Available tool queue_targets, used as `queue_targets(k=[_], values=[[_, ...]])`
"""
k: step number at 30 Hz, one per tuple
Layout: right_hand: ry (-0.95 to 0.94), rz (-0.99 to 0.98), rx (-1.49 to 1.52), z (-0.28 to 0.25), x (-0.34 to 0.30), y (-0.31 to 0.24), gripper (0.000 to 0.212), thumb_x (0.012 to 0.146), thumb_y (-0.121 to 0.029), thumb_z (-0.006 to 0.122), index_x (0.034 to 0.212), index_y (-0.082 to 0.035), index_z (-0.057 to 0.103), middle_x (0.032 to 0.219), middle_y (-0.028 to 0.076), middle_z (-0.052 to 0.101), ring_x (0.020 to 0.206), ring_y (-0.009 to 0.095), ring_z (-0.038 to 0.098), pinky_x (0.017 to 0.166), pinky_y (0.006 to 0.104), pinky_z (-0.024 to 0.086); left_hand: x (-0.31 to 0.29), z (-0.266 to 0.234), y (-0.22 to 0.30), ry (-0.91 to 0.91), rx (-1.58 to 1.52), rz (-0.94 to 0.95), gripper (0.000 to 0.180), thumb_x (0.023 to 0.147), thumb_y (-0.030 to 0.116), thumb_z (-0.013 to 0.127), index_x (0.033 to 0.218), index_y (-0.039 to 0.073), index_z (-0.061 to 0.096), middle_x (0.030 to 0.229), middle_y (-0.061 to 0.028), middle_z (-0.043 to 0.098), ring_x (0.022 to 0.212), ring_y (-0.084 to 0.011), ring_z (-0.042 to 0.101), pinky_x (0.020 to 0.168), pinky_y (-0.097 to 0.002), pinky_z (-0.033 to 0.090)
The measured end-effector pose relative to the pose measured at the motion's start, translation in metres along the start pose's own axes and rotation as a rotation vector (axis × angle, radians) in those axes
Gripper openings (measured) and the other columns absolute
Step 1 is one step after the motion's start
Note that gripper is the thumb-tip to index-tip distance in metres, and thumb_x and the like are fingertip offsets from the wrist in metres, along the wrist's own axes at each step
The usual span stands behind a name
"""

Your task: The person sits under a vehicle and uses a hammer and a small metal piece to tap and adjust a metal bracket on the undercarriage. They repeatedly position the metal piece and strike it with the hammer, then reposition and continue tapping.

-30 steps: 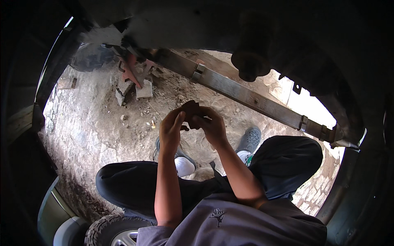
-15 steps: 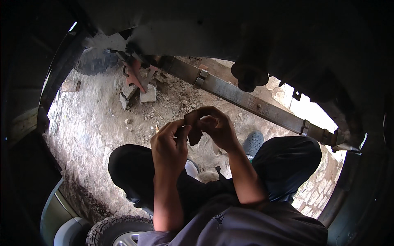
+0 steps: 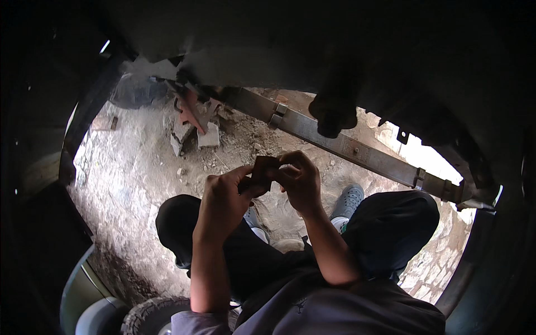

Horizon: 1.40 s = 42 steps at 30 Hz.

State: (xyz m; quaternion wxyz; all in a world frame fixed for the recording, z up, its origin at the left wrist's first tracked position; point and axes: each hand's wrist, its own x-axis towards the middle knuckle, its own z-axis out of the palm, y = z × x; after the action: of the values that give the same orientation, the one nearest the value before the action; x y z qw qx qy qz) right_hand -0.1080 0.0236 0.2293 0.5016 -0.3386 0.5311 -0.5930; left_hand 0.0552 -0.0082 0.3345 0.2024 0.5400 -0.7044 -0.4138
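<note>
Between my hands is a small dark brown flat piece (image 3: 261,167), stiff-looking and straight-edged, like a folded scrap of sandpaper. My left hand (image 3: 219,204) pinches its left and lower side between thumb and fingers. With bent fingers, my right hand (image 3: 302,187) grips its right side near the upper corner. Both hands are held up in front of me, over the ground between my knees. The fingers hide part of the piece, and shade makes its surface hard to read.
A long metal leaf spring (image 3: 335,139) slants across beyond my hands, with a dark cylindrical part (image 3: 333,114) hanging beside it. Reddish metal (image 3: 191,111) stands by broken pale blocks (image 3: 209,137). Dark vehicle bodywork arches overhead; a knobbly tyre (image 3: 146,314) lies at the lower left.
My hands have turned the brown piece; it sits higher and flatter between the fingers instead of hanging down. My left hand has shifted slightly left, and the view has tilted a little.
</note>
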Motion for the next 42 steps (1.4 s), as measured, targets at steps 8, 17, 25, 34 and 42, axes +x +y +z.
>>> queue_targets(k=[8, 17, 25, 34, 42], values=[[0.086, -0.154, 0.175, -0.004, 0.0, 0.028, 0.018, 0.089, -0.007, 0.081, 0.098, -0.002, 0.065, 0.103, 0.007, 0.07, 0.092, 0.011, 0.067, 0.076, 0.0251, 0.054, 0.003, 0.025, -0.008, -0.071, -0.01, -0.123, 0.015, 0.089, 0.011, 0.074, 0.099, 0.0, 0.077, 0.073, -0.0149, 0.074, 0.066, -0.0235, 0.075, 0.065, -0.0352, 0.057], [-0.052, 0.223, 0.649, -0.004, -0.004, 0.028, 0.034, 0.1, -0.02, 0.071, 0.127, -0.003, 0.057, 0.11, 0.005, 0.067, 0.103, 0.012, 0.063, 0.089, 0.027, 0.049, 0.003, 0.05, -0.021, 0.0, -0.137, 0.033, 0.015, 0.092, 0.011, 0.07, 0.102, 0.003, 0.078, 0.081, -0.0118, 0.077, 0.072, -0.0207, 0.076, 0.067, -0.0331, 0.059], [0.066, 0.069, 0.007, -0.018, 0.057, 0.024, 0.021, 0.106, -0.023, 0.056, 0.11, -0.003, 0.06, 0.098, 0.01, 0.071, 0.071, 0.017, 0.069, 0.06, 0.0308, 0.056, 0.016, 0.066, -0.038, 0.037, -0.013, -0.034, 0.028, 0.091, 0.019, 0.075, 0.112, 0.001, 0.074, 0.09, -0.0207, 0.076, 0.08, -0.0316, 0.076, 0.074, -0.04, 0.059], [0.289, -0.201, -0.994, -0.048, 0.142, 0.049, 0.031, 0.089, -0.033, 0.07, 0.102, -0.005, 0.072, 0.095, 0.016, 0.075, 0.083, 0.032, 0.073, 0.083, 0.0441, 0.055, 0.017, 0.066, -0.046, -0.076, -0.004, -0.037, 0.032, 0.092, 0.023, 0.075, 0.117, 0.002, 0.072, 0.092, -0.0171, 0.077, 0.079, -0.0274, 0.077, 0.076, -0.0384, 0.059], [0.348, -0.282, -1.084, -0.043, 0.148, 0.051, 0.035, 0.082, -0.035, 0.08, 0.103, -0.007, 0.074, 0.101, 0.017, 0.076, 0.102, 0.037, 0.07, 0.094, 0.0468, 0.051, 0.095, 0.094, -0.064, 0.097, -0.507, -0.297, 0.034, 0.097, 0.032, 0.07, 0.102, -0.001, 0.073, 0.082, -0.0109, 0.075, 0.065, -0.0183, 0.074, 0.056, -0.0323, 0.058]])
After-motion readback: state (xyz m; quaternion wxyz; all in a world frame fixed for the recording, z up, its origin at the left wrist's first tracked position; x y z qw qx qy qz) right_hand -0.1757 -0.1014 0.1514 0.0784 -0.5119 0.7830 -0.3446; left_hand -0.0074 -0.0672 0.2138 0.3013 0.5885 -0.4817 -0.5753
